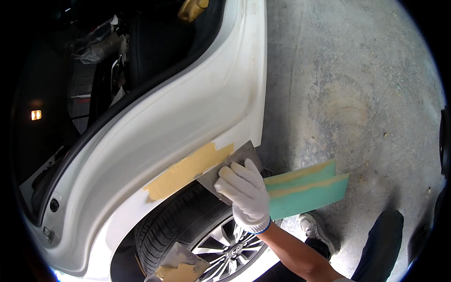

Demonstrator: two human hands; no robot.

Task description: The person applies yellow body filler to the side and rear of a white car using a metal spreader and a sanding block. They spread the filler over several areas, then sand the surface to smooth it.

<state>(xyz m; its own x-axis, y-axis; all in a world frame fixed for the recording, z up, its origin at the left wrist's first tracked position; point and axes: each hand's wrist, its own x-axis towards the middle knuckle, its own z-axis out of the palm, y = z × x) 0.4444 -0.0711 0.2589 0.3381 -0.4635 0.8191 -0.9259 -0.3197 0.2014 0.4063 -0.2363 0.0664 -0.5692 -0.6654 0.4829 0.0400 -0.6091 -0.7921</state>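
Observation:
My right hand [245, 193], in a white knit glove, presses its fingers on a flat grey metal putty spreader [247, 151]. The spreader lies across the wheel arch edge of a white car, beside a band of tan body filler [185, 170]. The thumb side is partly hidden. Lower down, a second grey plate [180, 255] carries a lump of tan filler [177, 273] in front of the wheel; whatever supports it is out of the picture. My left hand is not in view.
Behind my right wrist, green flat sheets [307, 196] with tan streaks jut out over the concrete floor [357, 103]. Under the arch sits a black tyre [162, 223] with a silver alloy wheel [232, 251]. The open door aperture shows a dark interior at left. A shoe [312, 228] stands below.

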